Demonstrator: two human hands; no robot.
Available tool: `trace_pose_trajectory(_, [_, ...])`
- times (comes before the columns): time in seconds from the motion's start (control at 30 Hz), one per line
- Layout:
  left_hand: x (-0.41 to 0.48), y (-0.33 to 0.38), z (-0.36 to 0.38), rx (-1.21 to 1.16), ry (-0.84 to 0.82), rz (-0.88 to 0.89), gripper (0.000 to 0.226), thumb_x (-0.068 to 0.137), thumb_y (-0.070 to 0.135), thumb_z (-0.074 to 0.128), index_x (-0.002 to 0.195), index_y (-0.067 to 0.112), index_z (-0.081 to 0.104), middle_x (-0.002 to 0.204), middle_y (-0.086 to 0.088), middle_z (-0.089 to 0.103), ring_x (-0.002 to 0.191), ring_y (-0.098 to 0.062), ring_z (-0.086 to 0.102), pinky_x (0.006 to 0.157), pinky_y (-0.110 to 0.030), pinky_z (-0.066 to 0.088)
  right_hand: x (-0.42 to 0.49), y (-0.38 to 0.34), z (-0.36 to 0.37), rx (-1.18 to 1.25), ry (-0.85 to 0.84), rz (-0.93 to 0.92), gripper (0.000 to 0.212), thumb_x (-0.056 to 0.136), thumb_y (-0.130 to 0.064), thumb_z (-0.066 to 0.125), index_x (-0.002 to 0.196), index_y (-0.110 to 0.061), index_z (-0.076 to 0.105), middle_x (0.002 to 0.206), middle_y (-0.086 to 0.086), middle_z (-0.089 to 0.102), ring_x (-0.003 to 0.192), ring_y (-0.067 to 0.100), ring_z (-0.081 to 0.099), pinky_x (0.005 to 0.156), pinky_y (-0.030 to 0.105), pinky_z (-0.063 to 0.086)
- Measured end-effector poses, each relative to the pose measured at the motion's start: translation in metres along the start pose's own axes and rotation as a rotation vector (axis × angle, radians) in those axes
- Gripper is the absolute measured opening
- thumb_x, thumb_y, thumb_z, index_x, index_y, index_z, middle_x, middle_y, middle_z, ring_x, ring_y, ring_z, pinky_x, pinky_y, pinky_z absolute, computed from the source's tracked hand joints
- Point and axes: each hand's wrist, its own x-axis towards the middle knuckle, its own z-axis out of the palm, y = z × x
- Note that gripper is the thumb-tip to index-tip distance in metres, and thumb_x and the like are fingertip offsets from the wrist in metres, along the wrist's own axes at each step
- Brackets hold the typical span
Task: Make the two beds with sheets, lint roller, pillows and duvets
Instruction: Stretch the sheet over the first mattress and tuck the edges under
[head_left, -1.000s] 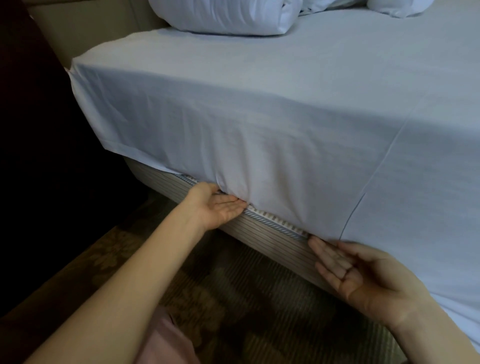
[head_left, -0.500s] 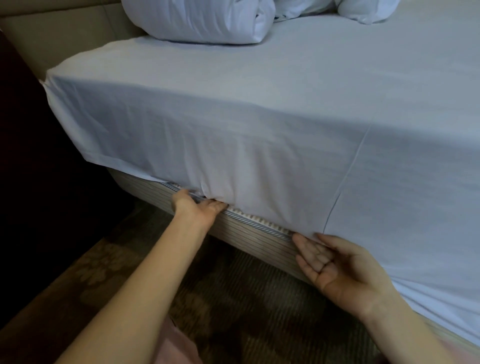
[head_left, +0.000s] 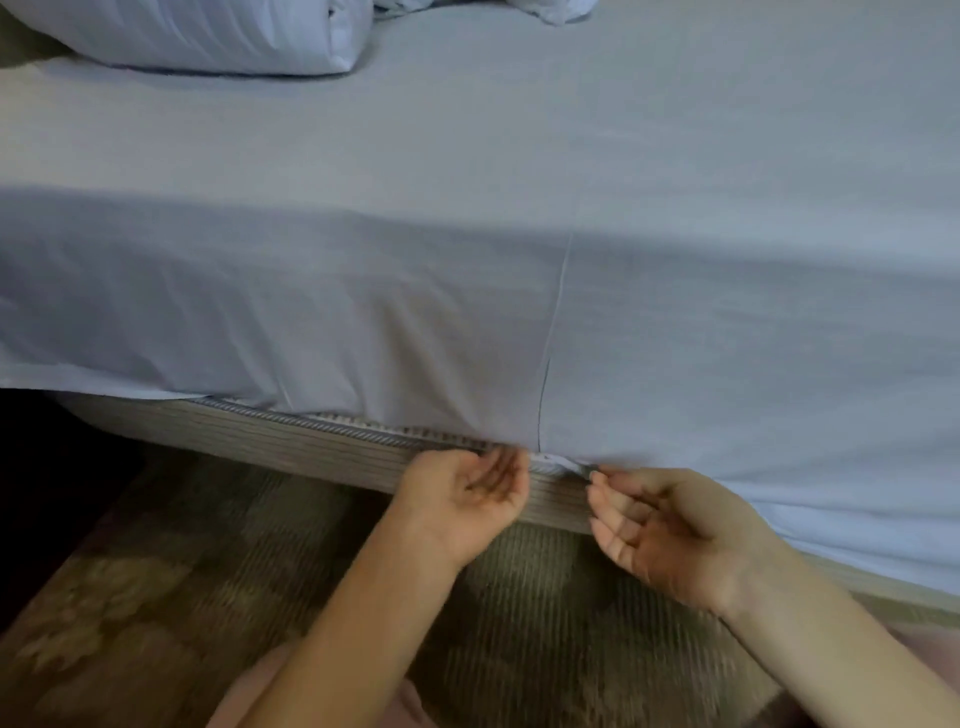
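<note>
Patterned brown carpet (head_left: 156, 545) covers the floor in the lower part of the view, dim and blurred. At far left it runs into a black area (head_left: 41, 493) where nothing can be made out. Above it stands a bed base upholstered in grey-beige ribbed fabric (head_left: 260, 441), edged along its top with a striped twisted cord (head_left: 332, 422). A pale blue-white cotton sheet (head_left: 519, 260) lies smooth over the bed top and hangs down the near side, hiding all beneath it. Its lower edge hangs loose at left and meets the cord at centre. A thin crease line (head_left: 558, 291) runs down the hanging part. At upper left a rolled white bundle of bedding (head_left: 208, 31) lies on the sheet, cut off by the frame; whether it is pillow or duvet cannot be determined. A second white bundle (head_left: 550, 8) shows only as a scrap at the top edge. The left hand (head_left: 462, 504) is palm-up just below the sheet's edge, its fingers (head_left: 501, 462) loosely bent and slightly apart, tips at the seam, clasping nothing visible. The right hand (head_left: 675, 535), just beside it and also palm-up, has relaxed, spread fingers (head_left: 605, 486); the topmost tip touches a small bunched fold of the sheet. Pink fabric (head_left: 244, 696) shows under the left forearm, cut off at the bottom.
</note>
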Motion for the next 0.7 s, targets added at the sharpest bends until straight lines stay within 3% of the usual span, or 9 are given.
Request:
trace_pose_trajectory(0.1, [0.006,-0.029,0.020,0.096,-0.046,-0.100,0.022,0.095,-0.001,0.034,0.092,-0.011,0.053,0.094,-0.022,0.055,0.083,-0.031,0.054,0.088,-0.039,0.042,-0.022,-0.002,-0.021,0.021,0.071,-0.066,0.015,0.086,0.002,0.049,0.081,-0.007,0.059,0.063,0.003,0.064,0.057,0.013,0.061,0.066,0.030,0.045])
trace_pose_trajectory(0.2, [0.013,-0.054,0.036,0.178,-0.090,-0.166,0.021,0.096,0.000,0.033,0.090,-0.011,0.051,0.095,-0.022,0.056,0.090,-0.032,0.055,0.088,-0.042,0.042,-0.044,-0.005,-0.051,0.033,0.184,-0.102,0.015,0.086,0.000,0.049,0.077,-0.006,0.059,0.070,0.006,0.063,0.052,0.014,0.063,0.059,0.026,0.050])
trace_pose_trajectory(0.3, [0.017,-0.069,0.045,0.204,-0.135,-0.187,0.021,0.096,-0.001,0.034,0.088,-0.010,0.052,0.097,-0.023,0.056,0.100,-0.034,0.054,0.097,-0.039,0.043,-0.056,-0.011,-0.084,0.116,0.321,-0.137,0.010,0.089,-0.004,0.048,0.083,-0.004,0.056,0.079,0.007,0.058,0.069,0.018,0.058,0.047,0.027,0.053])
trace_pose_trajectory(0.4, [0.018,-0.077,0.052,0.145,-0.193,-0.192,0.023,0.095,-0.006,0.030,0.090,-0.010,0.052,0.097,-0.024,0.055,0.120,-0.038,0.048,0.107,-0.045,0.038,-0.052,-0.018,-0.104,0.143,0.416,-0.171,0.006,0.093,-0.011,0.051,0.091,-0.006,0.053,0.082,0.006,0.057,0.074,0.016,0.055,0.045,0.029,0.053])
trace_pose_trajectory(0.5, [0.019,-0.088,0.055,0.158,-0.202,-0.228,0.025,0.096,-0.006,0.027,0.098,-0.016,0.050,0.119,-0.029,0.052,0.127,-0.039,0.043,0.109,-0.046,0.034,-0.040,-0.026,-0.113,0.142,0.440,-0.255,0.013,0.093,-0.018,0.055,0.086,-0.007,0.055,0.080,0.004,0.056,0.069,0.013,0.053,0.044,0.022,0.051])
trace_pose_trajectory(0.57, [0.020,-0.094,0.056,0.196,-0.226,-0.255,0.024,0.098,-0.004,0.029,0.096,-0.017,0.049,0.121,-0.030,0.051,0.122,-0.040,0.047,0.109,-0.045,0.034,-0.036,-0.031,-0.117,0.135,0.450,-0.280,0.019,0.093,-0.019,0.056,0.082,-0.005,0.057,0.079,0.003,0.056,0.067,0.012,0.051,0.043,0.018,0.049])
trace_pose_trajectory(0.63, [0.023,-0.095,0.056,0.213,-0.233,-0.264,0.024,0.098,-0.001,0.032,0.088,-0.014,0.050,0.116,-0.029,0.053,0.103,-0.039,0.054,0.105,-0.044,0.039,-0.035,-0.036,-0.125,0.110,0.480,-0.265,0.023,0.094,-0.021,0.055,0.081,-0.003,0.058,0.079,0.004,0.056,0.066,0.012,0.051,0.041,0.015,0.048])
trace_pose_trajectory(0.7, [0.026,-0.094,0.058,0.202,-0.223,-0.266,0.026,0.099,0.004,0.034,0.092,-0.014,0.051,0.126,-0.030,0.050,0.106,-0.040,0.053,0.104,-0.045,0.040,-0.035,-0.041,-0.134,0.072,0.509,-0.247,0.028,0.096,-0.022,0.053,0.080,-0.001,0.060,0.074,0.005,0.058,0.058,0.012,0.054,0.037,0.013,0.046])
